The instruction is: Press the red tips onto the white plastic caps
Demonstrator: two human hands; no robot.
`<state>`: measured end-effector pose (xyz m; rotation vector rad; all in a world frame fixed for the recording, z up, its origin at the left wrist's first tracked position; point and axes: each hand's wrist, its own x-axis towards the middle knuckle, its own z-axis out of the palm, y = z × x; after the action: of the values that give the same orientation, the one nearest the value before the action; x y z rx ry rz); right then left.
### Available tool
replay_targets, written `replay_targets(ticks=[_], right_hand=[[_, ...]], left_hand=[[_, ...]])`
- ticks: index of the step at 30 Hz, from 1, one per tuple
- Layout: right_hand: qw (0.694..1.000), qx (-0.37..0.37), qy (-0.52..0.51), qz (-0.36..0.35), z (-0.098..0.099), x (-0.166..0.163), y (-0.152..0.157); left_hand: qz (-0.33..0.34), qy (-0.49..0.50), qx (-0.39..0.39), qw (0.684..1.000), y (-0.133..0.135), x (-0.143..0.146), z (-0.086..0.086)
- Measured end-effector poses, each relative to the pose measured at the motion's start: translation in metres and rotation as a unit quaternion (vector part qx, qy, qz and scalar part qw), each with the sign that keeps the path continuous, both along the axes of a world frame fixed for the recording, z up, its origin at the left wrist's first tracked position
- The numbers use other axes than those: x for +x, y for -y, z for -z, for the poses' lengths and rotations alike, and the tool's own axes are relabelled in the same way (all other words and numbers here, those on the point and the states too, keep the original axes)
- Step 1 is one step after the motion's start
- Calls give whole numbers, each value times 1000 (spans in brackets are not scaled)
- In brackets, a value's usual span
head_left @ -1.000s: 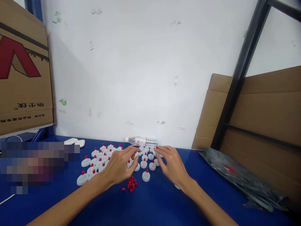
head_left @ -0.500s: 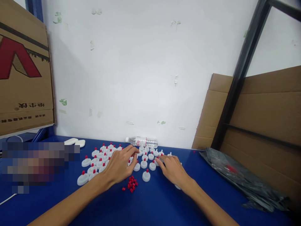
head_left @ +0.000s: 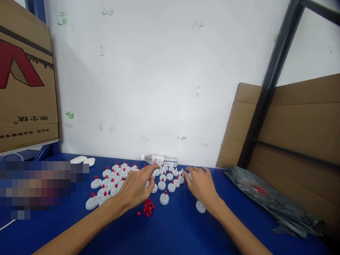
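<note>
Many white round caps with nozzles stand in a cluster on the blue table, most of them topped with small red caps; one such white cap (head_left: 164, 199) stands at the front. My left hand (head_left: 138, 184) hovers over the middle of the cluster, thumb and index finger apart, with no object visible between them. Below it lies a loose pile of small red caps (head_left: 148, 207). My right hand (head_left: 200, 182) is at the right side, fingers spread and bent down around a white cap (head_left: 189, 176) that they partly hide. Another white cap (head_left: 200, 207) sits beside the right wrist.
A clear plastic bottle (head_left: 162, 160) lies along the wall behind the caps. Two white objects (head_left: 89, 162) are at the back left, near a large carton (head_left: 29, 102). Grey plastic bags (head_left: 271, 202) lie on the right, before cardboard (head_left: 297, 131) and a dark metal frame (head_left: 265, 95).
My right hand has moved right, away from a red-topped cap in the cluster to a white cap farther right. My left hand has barely moved. The view has shifted slightly.
</note>
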<state>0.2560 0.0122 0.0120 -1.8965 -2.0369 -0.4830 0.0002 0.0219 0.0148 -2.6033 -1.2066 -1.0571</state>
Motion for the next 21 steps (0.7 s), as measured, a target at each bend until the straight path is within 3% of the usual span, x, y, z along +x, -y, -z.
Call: replay_targets(ticks=[4, 10, 21], right_hand=[[997, -45, 31, 49, 11, 6, -2], [991, -112, 57, 47, 15, 5, -3], [990, -116, 68, 39, 12, 4, -3]], left_hand=[[6, -4, -12, 1000, 1, 0, 0], [12, -5, -32, 999, 1, 1, 0], [24, -9, -24, 999, 0, 0, 3]])
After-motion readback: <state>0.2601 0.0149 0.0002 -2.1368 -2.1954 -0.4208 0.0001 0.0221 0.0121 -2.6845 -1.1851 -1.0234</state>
